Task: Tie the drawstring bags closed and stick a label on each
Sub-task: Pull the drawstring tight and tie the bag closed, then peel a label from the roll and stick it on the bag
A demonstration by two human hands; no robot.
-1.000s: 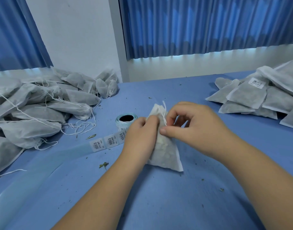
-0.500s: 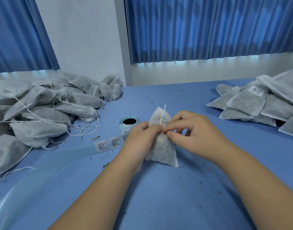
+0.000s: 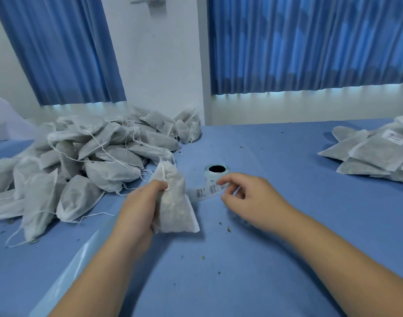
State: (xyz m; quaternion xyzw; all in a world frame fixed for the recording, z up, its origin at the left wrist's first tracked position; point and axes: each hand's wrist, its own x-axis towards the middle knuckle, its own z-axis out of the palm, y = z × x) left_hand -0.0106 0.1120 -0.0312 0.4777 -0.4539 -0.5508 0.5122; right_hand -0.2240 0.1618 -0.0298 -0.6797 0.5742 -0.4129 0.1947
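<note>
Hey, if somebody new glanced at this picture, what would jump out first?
First, the left hand at centre, gripping a white fabric drawstring bag by its neck, while the right hand reaches to the strip of barcode labels beside it. Then the heap of white bags with loose strings on the left of the blue table, and a smaller flat stack, one bag labelled, at far right.
</note>
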